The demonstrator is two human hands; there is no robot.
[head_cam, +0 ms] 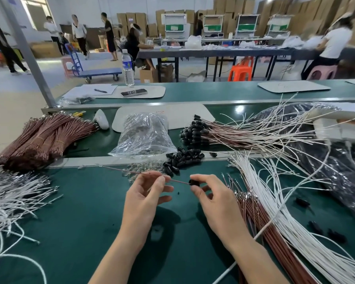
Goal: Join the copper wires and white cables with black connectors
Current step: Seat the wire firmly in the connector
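Fingertips (160, 179) of the left hand (143, 199) are pinched on one copper wire (131, 172) near its end, which I judge keeps the thin strand stiff enough to steer. The right hand (215, 201) has thumb and forefinger clamped on a black connector (194, 182), its mouth turned to meet the wire. The wire's tip looks to be at or inside it, though I cannot tell how deep. My landmark is the loose heap of connectors (182, 160). Both hands work just in front of it, so the next shell is a short reach. Right of the heap fan the white cables (279, 193), with more copper wires (252, 214) beside them, ends turned toward the heap for easy picking. Behind the heap lies the finished stack (213, 134), its connectors gathered at one end. To the left of that stack sits a clear bag (143, 134).
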